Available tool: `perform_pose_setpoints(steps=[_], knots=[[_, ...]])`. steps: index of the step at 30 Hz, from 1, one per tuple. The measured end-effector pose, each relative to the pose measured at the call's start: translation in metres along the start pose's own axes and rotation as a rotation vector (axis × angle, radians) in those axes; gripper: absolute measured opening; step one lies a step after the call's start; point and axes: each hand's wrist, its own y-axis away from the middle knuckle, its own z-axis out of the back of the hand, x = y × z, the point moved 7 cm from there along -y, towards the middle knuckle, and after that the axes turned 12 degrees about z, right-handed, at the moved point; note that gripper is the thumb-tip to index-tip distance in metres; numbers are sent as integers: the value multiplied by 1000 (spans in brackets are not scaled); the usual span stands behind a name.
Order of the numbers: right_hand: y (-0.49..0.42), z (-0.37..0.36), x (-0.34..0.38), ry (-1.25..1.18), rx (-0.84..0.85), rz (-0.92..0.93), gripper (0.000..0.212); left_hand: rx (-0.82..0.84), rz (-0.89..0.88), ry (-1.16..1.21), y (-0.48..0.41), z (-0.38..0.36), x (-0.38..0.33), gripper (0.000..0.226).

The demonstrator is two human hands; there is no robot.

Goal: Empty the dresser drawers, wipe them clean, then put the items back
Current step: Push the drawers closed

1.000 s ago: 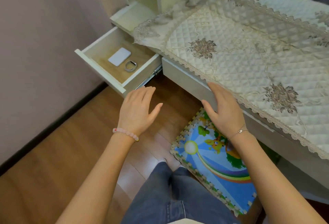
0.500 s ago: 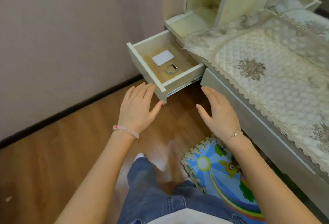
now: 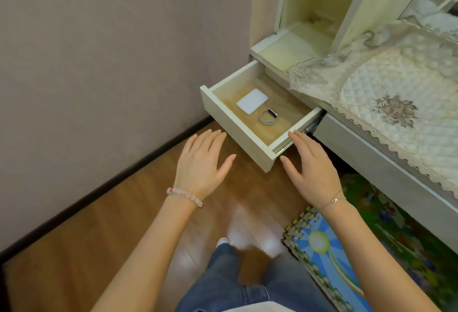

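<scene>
Both hands are coming closer to the open drawer [image 3: 235,133] than they were a second ago. The right hand [image 3: 312,170] is no longer resting at the edge of the long closed drawer [image 3: 371,148] under the quilted cloth [image 3: 386,93]. It is now reaching to the open drawer's right front corner. Its fingertips [image 3: 295,134] are lying just beside the side wall; if they are already touching it, I cannot tell. The left hand [image 3: 200,163] is hovering near the front panel, a little apart from it. Both hands are spread wide with straight fingers and are holding nothing.

The drawer is standing pulled out from the left end of the dresser [image 3: 285,51], close to the wall. It is holding only two things, which are lying on its wooden bottom, near each other but seemingly not touching:

- A flat white case [image 3: 252,101]. It is looking stiff, light and smooth, so it is probably slipping easily. I would be pinching it by two opposite edges, or lifting one corner first.
- A small ring-shaped band [image 3: 268,116] with a dark face. It is looking light and perhaps delicate. I would be hooking it with a finger through the loop, or pinching the strap and not the face.

Emptying is not yet begun, by my judgement, since both things are still lying inside.
</scene>
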Motion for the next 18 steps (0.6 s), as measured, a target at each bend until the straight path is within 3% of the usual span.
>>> perform_pose_setpoints(steps=[8, 18], knots=[[-23, -13, -6, 14, -44, -116, 53, 52, -99, 42, -39, -17, 10, 49], [-86, -30, -79, -23, 23, -185, 54, 114, -163, 48, -123, -64, -21, 48]])
